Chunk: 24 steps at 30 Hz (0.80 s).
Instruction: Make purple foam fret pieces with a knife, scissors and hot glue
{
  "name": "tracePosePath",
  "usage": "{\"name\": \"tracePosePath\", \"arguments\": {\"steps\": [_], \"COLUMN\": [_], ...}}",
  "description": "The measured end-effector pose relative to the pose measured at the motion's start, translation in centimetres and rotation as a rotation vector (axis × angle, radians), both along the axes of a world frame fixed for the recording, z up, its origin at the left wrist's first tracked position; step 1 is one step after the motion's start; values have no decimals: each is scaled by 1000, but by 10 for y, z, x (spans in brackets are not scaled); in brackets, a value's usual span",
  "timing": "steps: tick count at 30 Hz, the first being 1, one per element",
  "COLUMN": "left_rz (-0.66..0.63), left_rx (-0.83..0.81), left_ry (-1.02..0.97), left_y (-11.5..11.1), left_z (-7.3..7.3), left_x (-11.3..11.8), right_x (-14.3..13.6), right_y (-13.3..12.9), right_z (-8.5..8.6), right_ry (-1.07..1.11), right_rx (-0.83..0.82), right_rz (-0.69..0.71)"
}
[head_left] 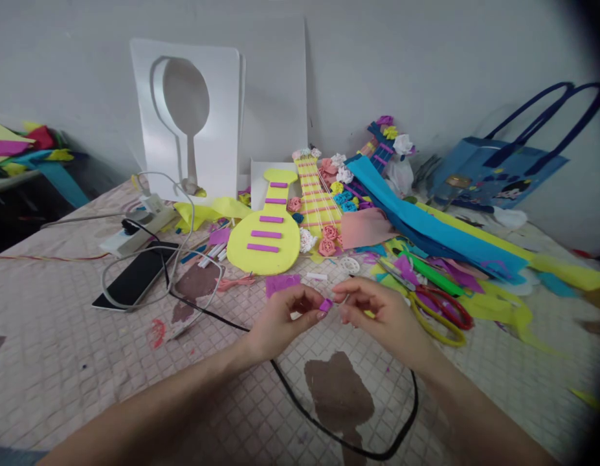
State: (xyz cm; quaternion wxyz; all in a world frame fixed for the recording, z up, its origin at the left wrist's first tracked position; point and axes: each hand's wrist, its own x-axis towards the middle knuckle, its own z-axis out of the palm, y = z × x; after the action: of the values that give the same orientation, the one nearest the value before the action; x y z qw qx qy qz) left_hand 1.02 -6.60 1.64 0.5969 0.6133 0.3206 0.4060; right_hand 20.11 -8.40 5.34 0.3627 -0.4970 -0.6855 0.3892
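Purple, a small folded-looking piece (325, 304) lies at the fingertips of the left hand (292, 317), nearer the wearer than the yellow guitar-shaped cutout (266, 226) and to its right. Thumb and forefinger of that hand are clamped on the piece, which pokes out past their tips toward the right hand (377, 314). The right thumb and fingers are bent close together just beside the piece; whether they grip anything thin, I cannot tell.

Five purple strips (263, 248) cross the yellow cutout. Just in front of it lies a purple sheet (282, 283), partly behind the left hand, with a small white roll (317, 277) to the right of that sheet. Right beside the cutout stands a second guitar shape (319, 200), strung and trimmed with paper roses; farther right are long blue paper (435, 213) and scissors with a yellow handle (438, 327). Left of the cutout lie some white sticks (212, 254) and, well apart, a black phone (136, 277). Behind it to the left, a white board (222, 116) with a spoon-shaped opening stands upright.
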Motion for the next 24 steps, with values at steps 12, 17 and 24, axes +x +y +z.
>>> {"name": "tracePosePath", "arguments": {"steps": [12,17,24], "left_rz": [107,115,138], "left_rx": [140,143,281], "left_ry": [14,63,109], "left_y": [-6,-2,-8], "left_z": [6,1,-1], "left_x": [-1,0,1], "right_x": [-10,-9,-16], "right_y": [0,0,-5], "right_z": [-17,-21,-21], "right_ry": [327,313,209], "right_rx": [-128,-122,-59], "right_rz": [23,-37,-33]}}
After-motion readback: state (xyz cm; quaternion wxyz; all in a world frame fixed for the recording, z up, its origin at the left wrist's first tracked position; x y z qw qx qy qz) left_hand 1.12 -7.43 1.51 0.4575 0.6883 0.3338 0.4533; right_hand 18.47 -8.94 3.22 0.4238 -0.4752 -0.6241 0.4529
